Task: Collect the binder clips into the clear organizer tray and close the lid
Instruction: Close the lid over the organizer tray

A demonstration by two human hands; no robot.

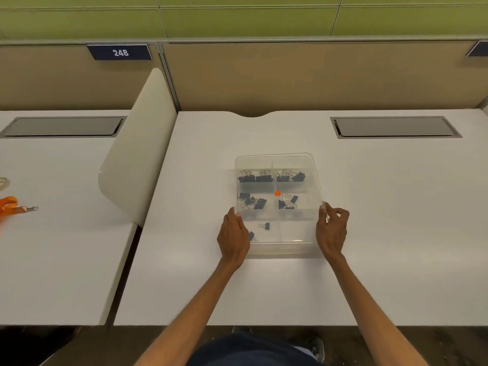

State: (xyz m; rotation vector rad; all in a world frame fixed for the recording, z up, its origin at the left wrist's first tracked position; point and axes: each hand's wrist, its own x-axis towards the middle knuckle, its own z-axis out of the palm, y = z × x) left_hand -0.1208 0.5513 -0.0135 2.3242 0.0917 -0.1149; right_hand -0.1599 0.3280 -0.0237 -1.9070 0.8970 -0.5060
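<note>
Head view, looking down at a white desk (369, 207). In the middle stands the clear organizer tray (282, 249), divided into two columns of compartments. Dark binder clips (254, 177) lie inside it: groups in the two far compartments and the two middle ones, and two small single clips in the near left compartment, one of them just beside the left wrist. The near right compartment holds none.

Over the far and middle rows is the clear lid (274, 161), tilted, with its near edge raised between the two hands. I cannot tell whether its far edge touches the tray. A small orange dot (277, 193) shows at the centre, either on the lid or on the tray.

The left hand (233, 235) grips the lid's near left corner, thumb at the edge, the other fingers hidden behind the hand. The right hand (332, 231) pinches the near right corner between thumb and forefinger — the remaining fingers are curled. Both bare forearms reach in from the bottom.

Beyond the tray, a grey cable hatch (396, 127) is set into the desk. To the left stands a white rounded divider (137, 143), and past it, on the next desk, lies an orange lanyard (10, 204). A dark sign (120, 52) on the back panel reads 248.
</note>
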